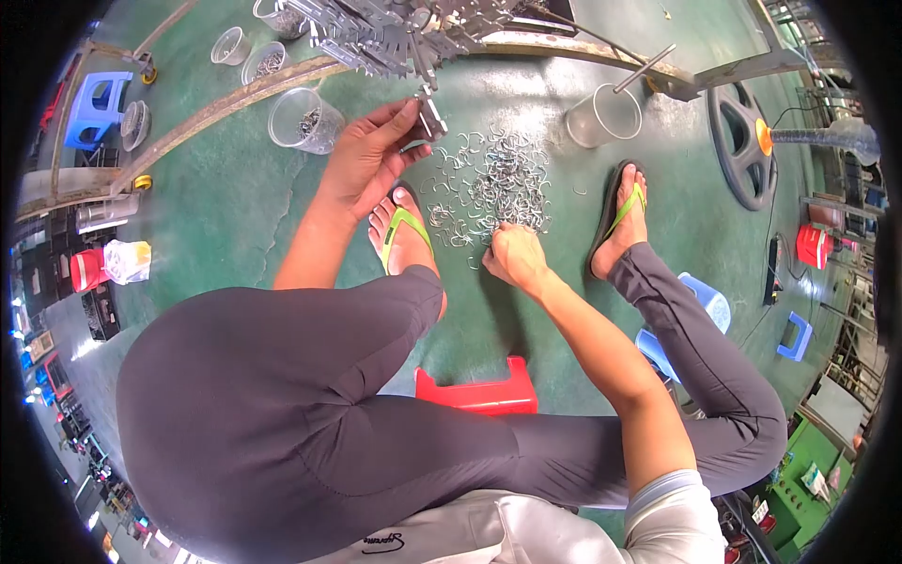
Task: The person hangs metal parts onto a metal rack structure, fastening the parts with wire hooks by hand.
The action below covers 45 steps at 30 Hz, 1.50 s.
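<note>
My left hand (362, 160) is raised beside the hanging cluster, its thumb and fingers pinching a small grey metal bracket (430, 115). Just above that bracket hangs a dense cluster of similar grey metal parts (395, 38); I cannot tell if the pinched one is joined to it. On the green floor lies a loose pile of small curved wire hooks (507, 183). My right hand (517, 254) reaches down to the near edge of this pile with its fingers curled together. Its fingertips are partly hidden, so what they hold does not show.
Clear plastic tubs, some with small metal pieces, stand at the left, one tub (305, 122) nearest. Another clear bucket (601, 117) with a rod above it stands right of the pile. A metal frame bar (235, 99) crosses behind. A red stool (479, 395) is below me.
</note>
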Each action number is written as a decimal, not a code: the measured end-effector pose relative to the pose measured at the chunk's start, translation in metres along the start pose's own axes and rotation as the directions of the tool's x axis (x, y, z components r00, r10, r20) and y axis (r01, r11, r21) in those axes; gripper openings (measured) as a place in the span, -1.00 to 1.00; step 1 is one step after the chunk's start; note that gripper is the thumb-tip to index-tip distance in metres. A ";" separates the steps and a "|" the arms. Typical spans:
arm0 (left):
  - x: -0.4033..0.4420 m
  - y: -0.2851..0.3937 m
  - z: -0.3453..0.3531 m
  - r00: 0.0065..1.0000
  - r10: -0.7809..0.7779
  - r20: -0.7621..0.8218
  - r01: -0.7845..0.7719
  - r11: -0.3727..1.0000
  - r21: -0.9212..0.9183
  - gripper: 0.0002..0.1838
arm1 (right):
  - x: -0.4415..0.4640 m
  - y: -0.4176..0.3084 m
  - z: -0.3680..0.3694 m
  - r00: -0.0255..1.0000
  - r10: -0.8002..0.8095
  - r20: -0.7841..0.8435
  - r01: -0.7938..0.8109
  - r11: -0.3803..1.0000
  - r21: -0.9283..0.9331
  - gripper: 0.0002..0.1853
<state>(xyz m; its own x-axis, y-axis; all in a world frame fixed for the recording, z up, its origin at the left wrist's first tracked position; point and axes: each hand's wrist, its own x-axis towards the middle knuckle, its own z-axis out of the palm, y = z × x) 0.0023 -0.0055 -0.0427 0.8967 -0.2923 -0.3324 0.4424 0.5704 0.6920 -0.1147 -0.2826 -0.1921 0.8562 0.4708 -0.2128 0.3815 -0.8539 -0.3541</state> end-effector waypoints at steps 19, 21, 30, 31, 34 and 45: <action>0.009 -0.016 -0.013 0.963 0.041 0.266 0.006 0.985 -0.174 -0.65 | 0.069 -0.094 -0.161 0.783 0.234 -0.576 0.386 0.544 0.745 -0.77; 0.010 -0.024 -0.015 0.935 0.098 0.342 0.004 0.958 -0.287 -0.58 | 0.070 -0.097 -0.159 0.783 0.201 -0.589 0.407 0.550 0.729 -0.78; 0.010 -0.033 -0.018 0.895 0.146 0.422 0.055 0.902 -0.429 -0.53 | 0.071 -0.104 -0.153 0.783 0.182 -0.595 0.422 0.548 0.723 -0.79; 0.009 -0.033 -0.017 0.894 0.164 0.417 0.041 0.897 -0.441 -0.56 | 0.071 -0.103 -0.153 0.788 0.184 -0.587 0.414 0.547 0.727 -0.79; 0.009 -0.035 -0.015 0.892 0.181 0.414 0.018 0.901 -0.433 -0.58 | 0.072 -0.104 -0.153 0.787 0.203 -0.583 0.405 0.541 0.737 -0.79; 0.007 -0.043 -0.013 0.903 0.226 0.364 -0.023 0.875 -0.484 -0.61 | 0.080 -0.102 -0.144 0.902 0.263 -0.342 0.276 0.258 0.926 -0.83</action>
<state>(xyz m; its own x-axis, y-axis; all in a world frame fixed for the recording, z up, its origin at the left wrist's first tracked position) -0.0101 -0.0222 -0.0830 0.9054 -0.4150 0.0896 0.3722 0.8774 0.3027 -0.0346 -0.1897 -0.0418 0.9919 0.1240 0.0265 0.0122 0.1148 -0.9933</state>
